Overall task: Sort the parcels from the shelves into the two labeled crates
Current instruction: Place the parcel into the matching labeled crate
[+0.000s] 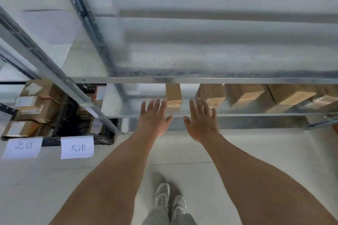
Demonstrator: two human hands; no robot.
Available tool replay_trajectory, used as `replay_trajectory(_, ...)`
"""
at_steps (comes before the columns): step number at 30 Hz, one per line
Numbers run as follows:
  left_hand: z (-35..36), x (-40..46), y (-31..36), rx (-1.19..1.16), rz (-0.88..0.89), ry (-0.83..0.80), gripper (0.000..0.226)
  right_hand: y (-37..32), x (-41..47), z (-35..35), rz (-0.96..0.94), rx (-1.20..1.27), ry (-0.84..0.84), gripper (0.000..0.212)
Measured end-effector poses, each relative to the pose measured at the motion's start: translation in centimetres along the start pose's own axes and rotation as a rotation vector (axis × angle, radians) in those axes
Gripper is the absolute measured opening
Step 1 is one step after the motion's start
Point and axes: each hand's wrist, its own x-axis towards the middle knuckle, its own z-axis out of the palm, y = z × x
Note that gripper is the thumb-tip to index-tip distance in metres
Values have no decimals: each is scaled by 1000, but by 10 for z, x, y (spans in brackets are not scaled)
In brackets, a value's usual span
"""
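1. Hands reach toward the metal shelf [128,114], both flat with fingers spread, holding nothing: left hand [154,117], right hand [201,121].
2. Parcels sit just beyond the fingertips: a small box [173,95] between the hands, another box [211,95] past the right one.
3. Crates [105,138] at far left hold parcels; labels [77,147] cover their fronts.
4. Motion blur smears the right-hand boxes.

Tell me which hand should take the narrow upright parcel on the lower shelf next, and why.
Left, probably. The left hand is open with its fingertips just beside the narrow upright parcel. The right hand, also open, sits nearer the next cardboard box.
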Motion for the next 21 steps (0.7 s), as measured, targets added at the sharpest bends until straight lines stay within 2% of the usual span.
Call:
replay_trajectory(6,80,85,4,-83,-73,-22,69,25,86,86,-68,-57,38,67)
replay_trajectory(9,125,134,2,-144,-100,36,70,31,136,132,-79,-27,80,66)
replay_trajectory(15,184,222,4,-189,-161,98,66,37,212,197,-87,151,117,64)
replay_trajectory(21,230,285,-1,-416,-198,215,71,38,277,246,94,502,232,66)
